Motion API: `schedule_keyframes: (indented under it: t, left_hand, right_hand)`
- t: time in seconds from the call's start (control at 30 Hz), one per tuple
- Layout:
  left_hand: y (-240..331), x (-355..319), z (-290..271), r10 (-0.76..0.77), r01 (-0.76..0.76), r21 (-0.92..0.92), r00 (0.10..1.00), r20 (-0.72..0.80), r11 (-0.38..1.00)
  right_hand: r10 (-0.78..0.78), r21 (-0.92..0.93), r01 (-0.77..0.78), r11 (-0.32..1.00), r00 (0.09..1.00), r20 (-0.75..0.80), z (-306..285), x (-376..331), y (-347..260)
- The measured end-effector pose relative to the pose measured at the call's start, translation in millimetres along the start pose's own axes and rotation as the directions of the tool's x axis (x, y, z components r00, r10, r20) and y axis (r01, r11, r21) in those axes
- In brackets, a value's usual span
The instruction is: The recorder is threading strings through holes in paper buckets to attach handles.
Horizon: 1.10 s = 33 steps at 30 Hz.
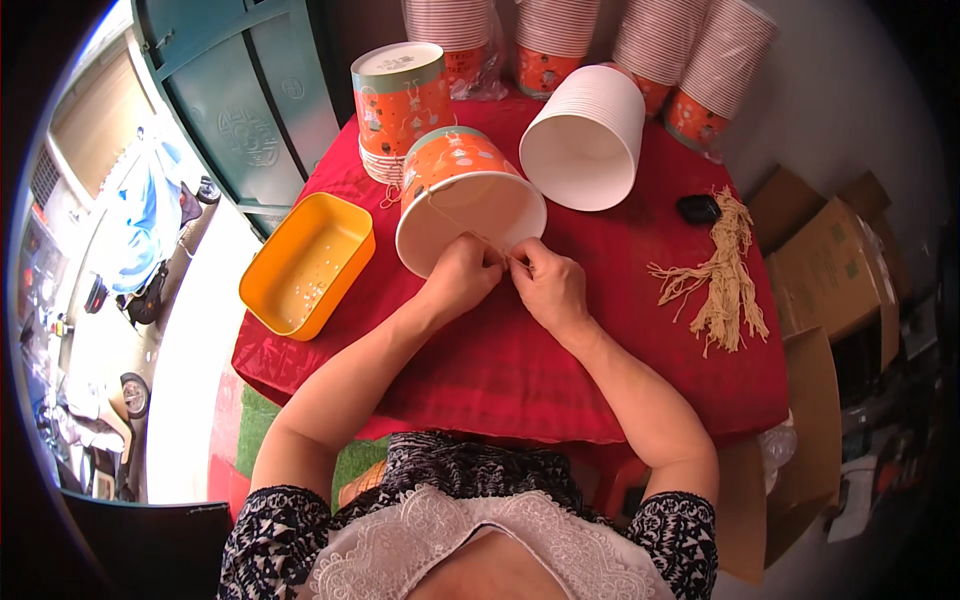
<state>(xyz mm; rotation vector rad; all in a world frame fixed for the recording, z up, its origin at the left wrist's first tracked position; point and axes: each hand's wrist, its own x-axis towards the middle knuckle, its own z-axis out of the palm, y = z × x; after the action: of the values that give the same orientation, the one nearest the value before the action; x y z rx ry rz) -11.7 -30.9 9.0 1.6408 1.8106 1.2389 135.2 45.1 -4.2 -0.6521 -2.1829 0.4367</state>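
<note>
On red-clothed table [520, 350], paper buckets [470, 195], beside green door [250, 100].

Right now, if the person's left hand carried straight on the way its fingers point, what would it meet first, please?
The left hand points up and to the right, at the rim of the orange paper bucket lying on its side. It already seems to touch that rim, beside the right hand, so the bucket's open mouth comes first; depth is hard to judge.

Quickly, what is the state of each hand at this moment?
Left hand: closed, pinching a thin string at the paper bucket rim.
Right hand: closed, pinching the same string.
</note>
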Motion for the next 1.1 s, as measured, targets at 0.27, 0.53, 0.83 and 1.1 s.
schedule_keyframes:
  t: [0.27, 0.53, 0.83, 1.1]
  left_hand:
    - [-1.6, -2.7, 2.3, 0.141, -0.142, -0.001, 0.986, -0.086, 0.99]
    - [-6.7, -2.2, 2.3, 0.113, -0.112, 0.017, 0.99, -0.082, 0.994]
    - [-9.3, -2.2, -2.4, -0.046, 0.046, -0.02, 0.999, -0.003, 0.999]
    - [1.3, -3.2, -0.9, 0.083, -0.082, 0.013, 0.993, -0.081, 0.997]
  right_hand:
    - [-0.038, -0.029, 0.039, 0.999, 0.999, 0.035, -2.3, -0.1, -3.6]
    - [-0.086, -0.043, 0.088, 0.995, 0.996, 0.039, -2.2, -0.8, -1.5]
    - [-0.171, -0.005, 0.172, 0.985, 0.984, 0.058, -0.6, -0.7, 2.5]
    - [0.038, 0.116, -0.058, 0.992, 0.985, 0.169, -5.7, 2.3, 4.6]
